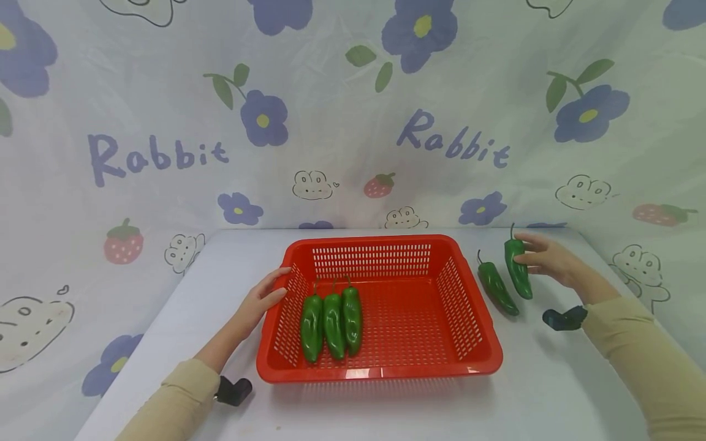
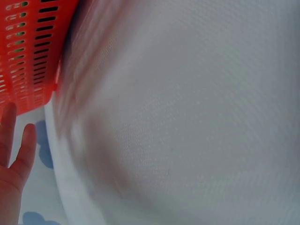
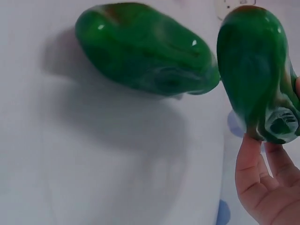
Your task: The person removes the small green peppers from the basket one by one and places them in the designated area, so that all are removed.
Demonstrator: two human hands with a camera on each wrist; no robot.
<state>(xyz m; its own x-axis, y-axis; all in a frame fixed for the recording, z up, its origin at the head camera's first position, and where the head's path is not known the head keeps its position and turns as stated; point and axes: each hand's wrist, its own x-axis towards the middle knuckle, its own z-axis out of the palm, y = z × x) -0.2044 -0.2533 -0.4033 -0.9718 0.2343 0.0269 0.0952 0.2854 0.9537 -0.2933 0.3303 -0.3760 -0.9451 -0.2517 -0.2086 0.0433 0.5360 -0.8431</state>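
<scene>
My right hand [image 1: 554, 260] pinches a green pepper [image 1: 520, 275] with a thin stem, to the right of the red basket [image 1: 380, 372]. In the right wrist view the held pepper [image 3: 253, 65] looks raised off the white table, its tip toward the camera. Another green pepper [image 1: 496, 288] lies on the table just left of it. My left hand [image 1: 259, 306] is at the basket's left rim, fingers extended; whether they press on it I cannot tell. Inside the basket, three green peppers [image 1: 334, 327] lie side by side toward the left wall.
The basket has slotted walls and stands mid-table on a white surface [image 1: 380, 416]. Behind it hangs a printed cloth [image 1: 342, 135] with flowers, rabbits and strawberries. A dark wrist device [image 1: 565, 318] juts from the right sleeve, and a similar one [image 1: 234, 391] from the left.
</scene>
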